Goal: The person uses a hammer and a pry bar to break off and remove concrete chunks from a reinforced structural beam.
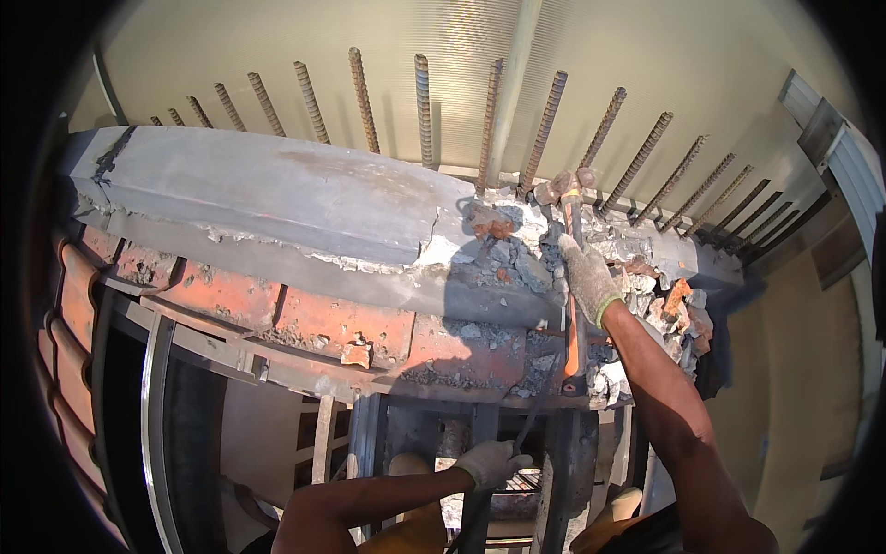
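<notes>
My right hand point(588, 280), in a grey knit glove, is closed around the middle of a hammer's handle. The hammer point(574, 346) has an orange and dark handle, and its heavy head lies at the far end beside the rebar. Lower down, my gloved left hand point(492, 464) is closed on a thin dark rod point(531, 425), which slants up toward the hammer's handle end. Its far end is hard to make out. Under and around my right hand the grey concrete beam point(305, 189) is broken into rubble point(531, 268).
A row of upright rebar point(423, 106) lines the beam's far side, before a ribbed translucent sheet point(628, 46). Orange roof tiles point(346, 323) run along the near side, with loose chunks on them. Broken pieces point(678, 300) pile up at right. Metal framing point(157, 397) stands below.
</notes>
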Demonstrator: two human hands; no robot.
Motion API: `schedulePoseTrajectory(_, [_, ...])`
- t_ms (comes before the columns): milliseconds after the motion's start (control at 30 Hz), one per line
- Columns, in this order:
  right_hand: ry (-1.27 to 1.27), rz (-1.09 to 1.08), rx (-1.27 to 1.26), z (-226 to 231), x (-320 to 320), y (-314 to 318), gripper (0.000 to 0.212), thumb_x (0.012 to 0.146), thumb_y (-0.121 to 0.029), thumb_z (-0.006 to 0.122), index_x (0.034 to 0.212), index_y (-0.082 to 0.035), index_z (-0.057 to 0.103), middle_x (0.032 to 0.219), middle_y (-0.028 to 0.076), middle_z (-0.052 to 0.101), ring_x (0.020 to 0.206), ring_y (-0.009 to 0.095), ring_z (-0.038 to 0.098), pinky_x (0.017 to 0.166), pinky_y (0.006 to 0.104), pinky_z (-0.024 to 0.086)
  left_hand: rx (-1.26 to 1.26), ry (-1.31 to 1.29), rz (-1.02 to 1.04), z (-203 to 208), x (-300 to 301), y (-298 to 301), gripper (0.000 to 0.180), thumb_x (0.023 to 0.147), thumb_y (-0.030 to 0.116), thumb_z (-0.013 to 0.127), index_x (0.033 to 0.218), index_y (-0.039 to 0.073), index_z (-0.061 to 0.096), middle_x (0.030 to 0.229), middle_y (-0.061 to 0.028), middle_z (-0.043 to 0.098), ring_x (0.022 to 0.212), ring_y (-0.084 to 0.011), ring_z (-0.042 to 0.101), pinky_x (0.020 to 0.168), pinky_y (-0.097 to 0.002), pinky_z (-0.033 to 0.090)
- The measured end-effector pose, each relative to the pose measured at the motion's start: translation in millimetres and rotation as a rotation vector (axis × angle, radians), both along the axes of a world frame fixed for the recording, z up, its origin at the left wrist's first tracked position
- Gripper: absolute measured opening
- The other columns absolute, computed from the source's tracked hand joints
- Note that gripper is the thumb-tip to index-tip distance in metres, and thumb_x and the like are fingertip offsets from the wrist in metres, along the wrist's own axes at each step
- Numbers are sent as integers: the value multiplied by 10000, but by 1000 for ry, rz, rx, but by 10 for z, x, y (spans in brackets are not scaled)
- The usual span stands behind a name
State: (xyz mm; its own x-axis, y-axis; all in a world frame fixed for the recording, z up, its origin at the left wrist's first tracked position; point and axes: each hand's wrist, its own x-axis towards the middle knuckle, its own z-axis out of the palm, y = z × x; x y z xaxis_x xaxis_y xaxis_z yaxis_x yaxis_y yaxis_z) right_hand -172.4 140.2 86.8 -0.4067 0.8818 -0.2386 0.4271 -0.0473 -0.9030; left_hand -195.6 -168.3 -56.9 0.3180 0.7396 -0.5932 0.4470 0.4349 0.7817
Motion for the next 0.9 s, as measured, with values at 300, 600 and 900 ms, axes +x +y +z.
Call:
schedulePoseTrajectory(300, [-64, 0, 101, 374, 670, -587, 467, 1035, -522, 550, 1008, -59, 601, 712, 15, 552, 578, 124, 538, 532, 316, 471, -80, 14, 0, 271, -26, 11, 636, 1037, 578, 473, 1081, -31, 655, 960, -238, 727, 983, -392, 715, 899, -481, 527])
schedulePoseTrajectory(600, [-554, 263, 334, 342, 1643, -753, 635, 1024, -545, 529, 1173, 68, 604, 869, 202, 665, 837, 320, 663, 807, 456, 497, -186, 167, 77, 509, -10, 41, 664, 1036, 517, 428, 1200, -101, 611, 1136, -328, 674, 1150, -449, 645, 996, -489, 491])
schedulePoseTrajectory(900, [-729, 290, 86, 530, 2587, -1406, 559, 1018, -522, 572, 1174, 15, 596, 967, 248, 658, 914, 365, 668, 832, 470, 505, -94, -209, 691, -207, 437, 517, 509, 1019, 490, 546, 1165, 3, 562, 861, -101, 672, 609, -160, 627, 536, -340, 541])
